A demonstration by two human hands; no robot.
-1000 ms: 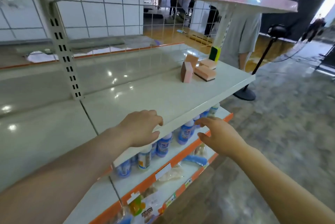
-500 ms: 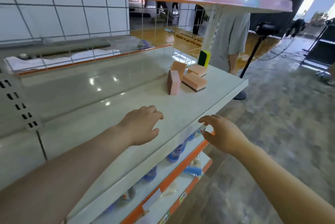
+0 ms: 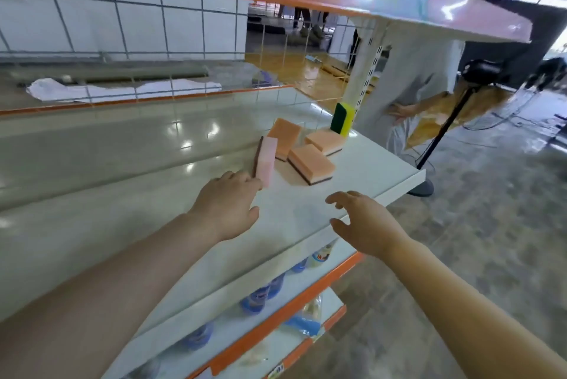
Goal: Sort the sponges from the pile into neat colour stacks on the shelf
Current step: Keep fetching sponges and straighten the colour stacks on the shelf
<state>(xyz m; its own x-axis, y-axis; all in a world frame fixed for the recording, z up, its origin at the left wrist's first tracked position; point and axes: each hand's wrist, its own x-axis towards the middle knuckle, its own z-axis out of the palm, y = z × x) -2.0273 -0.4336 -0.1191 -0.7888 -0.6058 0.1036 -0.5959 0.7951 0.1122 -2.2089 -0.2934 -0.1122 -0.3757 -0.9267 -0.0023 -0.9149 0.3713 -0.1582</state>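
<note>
Block-shaped foam sponges (image 3: 310,160) sit at 12 o'clock on the glossy white shelf (image 3: 368,170); left hand (image 3: 227,206) reaches beside the upright pink sponge (image 3: 265,160), fingers relaxed; right hand (image 3: 365,223) spread, holding nothing

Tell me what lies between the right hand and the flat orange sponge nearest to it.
Only bare white shelf separates the right hand from that orange sponge, as the head view shows.

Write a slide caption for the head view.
Open left hand nears upright pink sponge on white shelf; open right hand hovers.
</note>
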